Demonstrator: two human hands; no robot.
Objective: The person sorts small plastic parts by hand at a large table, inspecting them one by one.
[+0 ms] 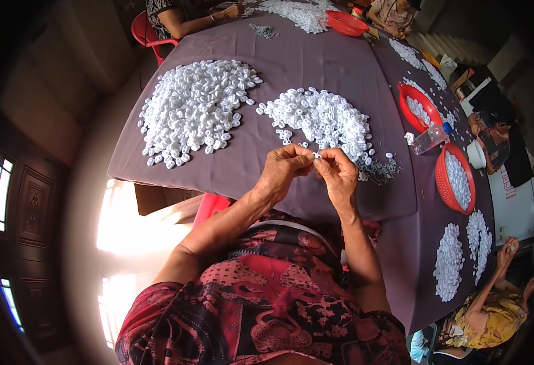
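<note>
Left hand: the left hand point(285, 167) is raised over the near table edge, fingers curled in and pinched shut on a small white plastic piece point(317, 156).
Right hand: the right hand point(339, 172) meets it from the other side, thumb and forefinger closed on the same piece, the remaining fingers bent loosely.
Held piece: tiny, pale and hard-looking, caught between the 2 sets of fingertips; its exact shape is too small to tell.
Near pile: a heap of white plastic rings point(325, 118) lies just beyond the hands, small rounded pieces with holes, spread in a curved mound.
Far-left pile: a larger heap of white caps point(194, 109) sits well apart to the left, chunkier pieces lying dense and bumpy.
Metal bits: a small tangle of thin grey wire parts point(379, 170) lies just right of the right hand, dull and spiky.
Table cover: a smooth mauve cloth point(316, 55) drapes the table, hanging over the near edge.
Baskets: 2 red plastic mesh baskets point(446, 182) on the right hold more white pieces; a 3rd red bowl point(346, 23) stands at the far end.
Bottle: a clear plastic bottle point(430, 139) with a blue cap lies on its side between the 2 right-hand baskets.
Clothing: the person wears a red and black patterned fabric point(267, 304).
Others: other people's hands work at the far and right sides.
</note>
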